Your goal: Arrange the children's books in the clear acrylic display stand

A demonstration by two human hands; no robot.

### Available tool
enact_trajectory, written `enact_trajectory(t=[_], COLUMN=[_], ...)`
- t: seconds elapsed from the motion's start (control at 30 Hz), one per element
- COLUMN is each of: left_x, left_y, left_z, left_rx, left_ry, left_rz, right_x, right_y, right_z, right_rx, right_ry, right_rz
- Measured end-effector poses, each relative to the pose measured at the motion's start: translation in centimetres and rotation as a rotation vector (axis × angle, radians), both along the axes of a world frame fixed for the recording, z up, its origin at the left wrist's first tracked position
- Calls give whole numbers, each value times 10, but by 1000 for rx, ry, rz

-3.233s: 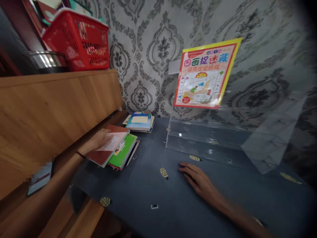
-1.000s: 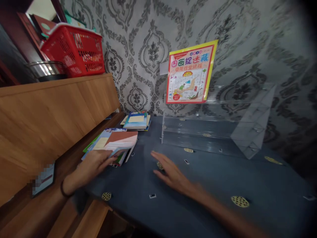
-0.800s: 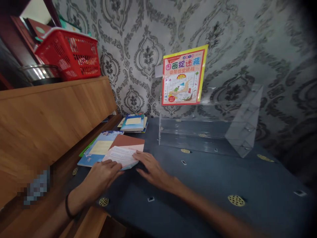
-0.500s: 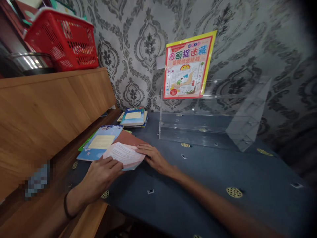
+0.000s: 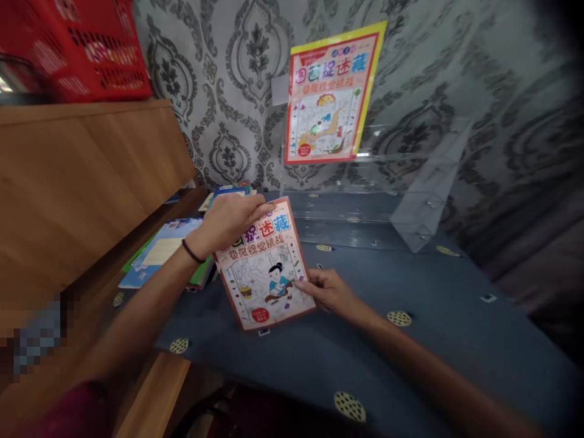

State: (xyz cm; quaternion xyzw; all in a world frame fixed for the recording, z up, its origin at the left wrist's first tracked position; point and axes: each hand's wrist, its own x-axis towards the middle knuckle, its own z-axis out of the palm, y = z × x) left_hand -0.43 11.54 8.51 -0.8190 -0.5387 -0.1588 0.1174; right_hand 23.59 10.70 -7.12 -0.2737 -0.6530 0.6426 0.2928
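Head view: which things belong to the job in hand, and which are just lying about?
In the job:
held book, top edge in the left hand, right edge in the right hand
probably the near pile and back pile of books
probably the clear rack and its standing book

Apparently just there:
red basket, on the cabinet

Grey damask wallpaper (image 5: 255,73), wooden cabinet (image 5: 91,176)

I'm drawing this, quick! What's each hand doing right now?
Left hand: closed, holding the red-bordered book near its top edge.
Right hand: closed, holding the same book by its right edge.
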Motion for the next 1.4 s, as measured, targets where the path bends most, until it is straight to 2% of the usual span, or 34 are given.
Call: enact_trajectory(t=[0.1, 0.17, 0.23, 0.3, 0.37, 0.47, 0.5, 0.57, 0.67, 0.77, 0.83, 0.93, 1.03, 1.17, 1.4], left_x=[12, 20, 27, 32, 34, 32, 31, 27, 22, 22, 24, 27, 29, 28, 28], left_y=[32, 41, 37, 23, 3, -26, -33, -42, -45, -43, -43, -43, -44, -45, -44], left_z=[-39, -68, -96, -123, -149, -183, -192, -205, -214, -215, -214, -213, -213, -214, -209], left_rx=[-122, -163, -164, -173, -203, -207, -201, -192, -183, -164, -160, -167, -171, -175, -217], left_ry=[-37, -55, -72, -82, -96, -122, -130, -150, -170, -169, -165, -152, -140, -118, -80], left_rz=[-69, -14, 38, -2, -103, -179, -157, -97, -52, -49, -29, 4, 41, 87, 106], right_x=[27, 40, 51, 60, 65, 58, 50, 26, -13, -36, -38, -30, -19, -8, 7], right_y=[-14, -20, -22, -21, -20, -21, -22, -23, -15, 9, 29, 56, 67, 59, 32], right_z=[-3, -7, -10, -10, -6, 2, 4, 2, -10, -26, -34, -44, -50, -53, -54], right_rx=[-124, -158, -164, -120, 68, 510, 625, 770, 907, 975, 995, 1004, 986, 961, 942], right_ry=[-116, -189, -265, -408, -640, -920, -925, -796, -532, -431, -457, -623, -776, -858, -921], right_rz=[-30, -43, -29, 14, -23, -231, -255, -162, 40, 112, 89, -33, -156, -259, -246])
